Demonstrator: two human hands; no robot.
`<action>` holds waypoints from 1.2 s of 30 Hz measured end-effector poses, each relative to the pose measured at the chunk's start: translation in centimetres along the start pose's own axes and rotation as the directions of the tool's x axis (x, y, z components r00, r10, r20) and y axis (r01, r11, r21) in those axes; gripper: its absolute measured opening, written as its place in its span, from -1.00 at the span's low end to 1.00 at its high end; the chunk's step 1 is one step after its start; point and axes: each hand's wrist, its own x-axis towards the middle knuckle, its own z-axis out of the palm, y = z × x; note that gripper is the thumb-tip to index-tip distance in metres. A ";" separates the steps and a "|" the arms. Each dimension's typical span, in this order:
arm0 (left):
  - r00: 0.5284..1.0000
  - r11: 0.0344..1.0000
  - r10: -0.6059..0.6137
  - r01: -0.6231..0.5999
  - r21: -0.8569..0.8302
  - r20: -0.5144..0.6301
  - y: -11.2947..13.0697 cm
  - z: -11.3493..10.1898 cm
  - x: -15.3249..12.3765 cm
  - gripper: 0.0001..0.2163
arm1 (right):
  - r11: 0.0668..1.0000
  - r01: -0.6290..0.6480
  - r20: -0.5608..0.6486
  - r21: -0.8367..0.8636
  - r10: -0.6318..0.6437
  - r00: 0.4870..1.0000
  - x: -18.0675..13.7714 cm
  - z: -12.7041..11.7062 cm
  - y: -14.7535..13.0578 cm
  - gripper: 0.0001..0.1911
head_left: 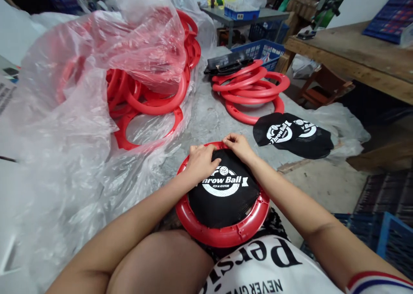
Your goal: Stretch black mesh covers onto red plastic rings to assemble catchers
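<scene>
A red plastic ring [222, 238] rests at my lap, tilted up toward me against the table edge. Inside it lies a black fabric disc [213, 212] with a white "Throw Ball" print. My left hand [202, 161] curls over the ring's far left rim, its thumb on the fabric. On the far rim just to the right, my right hand [239, 148] is closed, fingertips pressed together at the ring. Whether those fingertips also pinch the fabric's edge is hidden. Small pegs show along the near side of the ring.
Left, a big clear plastic bag [87, 126] spills more red rings [161, 102]. Ahead is a loose stack of red rings [248, 97], with a black case [227, 63] behind. Printed black fabric discs [292, 135] lie to the right. Blue crates [266, 49] and a wooden bench [351, 53] stand beyond.
</scene>
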 end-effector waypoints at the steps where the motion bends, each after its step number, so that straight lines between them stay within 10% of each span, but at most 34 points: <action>1: 1.000 1.000 -0.005 0.004 0.013 0.008 0.3 -0.1 0.5 -0.75 | 1.000 0.006 -0.001 -0.016 -0.006 1.000 0.0 0.0 0.1 -0.81; 17: 0.979 0.923 -0.147 0.083 -0.376 -0.143 -1.6 2.1 3.6 -0.89 | 0.964 0.034 0.076 -0.265 -0.014 0.997 -0.4 -0.3 -1.5 -0.88; 36: 0.973 0.927 -0.186 0.129 -0.353 -0.135 -1.2 2.3 3.6 -0.90 | 0.935 0.075 0.063 -0.346 -0.056 0.996 -0.3 0.0 -1.0 -0.81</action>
